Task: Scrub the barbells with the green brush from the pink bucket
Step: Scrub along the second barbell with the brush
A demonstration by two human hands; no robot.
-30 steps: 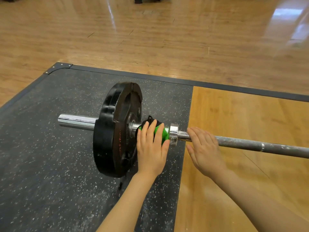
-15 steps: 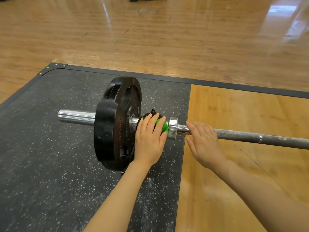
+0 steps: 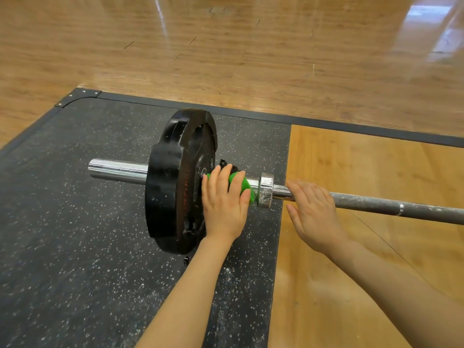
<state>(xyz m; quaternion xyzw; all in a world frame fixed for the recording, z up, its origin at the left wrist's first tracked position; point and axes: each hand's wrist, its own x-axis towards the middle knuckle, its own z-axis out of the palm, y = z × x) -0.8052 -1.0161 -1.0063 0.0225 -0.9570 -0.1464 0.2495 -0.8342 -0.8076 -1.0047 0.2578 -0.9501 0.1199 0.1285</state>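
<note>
- Your left hand (image 3: pixel 224 203) is gripping the green brush (image 3: pixel 242 185), fingers curled over its top, thumb at the side nearest the collar; the brush is lying under your palm, pressed onto the barbell (image 3: pixel 376 203).
- The green brush is sitting on the chrome sleeve between the black weight plate (image 3: pixel 173 182) and the collar (image 3: pixel 265 193); only a bright green patch and a black part behind your fingers are showing.
- Your right hand (image 3: pixel 315 213) is resting on the barbell just beside the collar, fingers laid nearly straight over the shaft, thumb below; it is lying relaxed, not clenched.
- The barbell is lying across the view: shiny sleeve end (image 3: pixel 116 169) sticking out left of the plate, dull grey knurled shaft with white smears running right.
- The plate is standing upright on the speckled black rubber mat (image 3: pixel 75 247); the shaft is passing over the wooden platform panel (image 3: pixel 376 259).
- White dust is lying on the mat below your left forearm.
</note>
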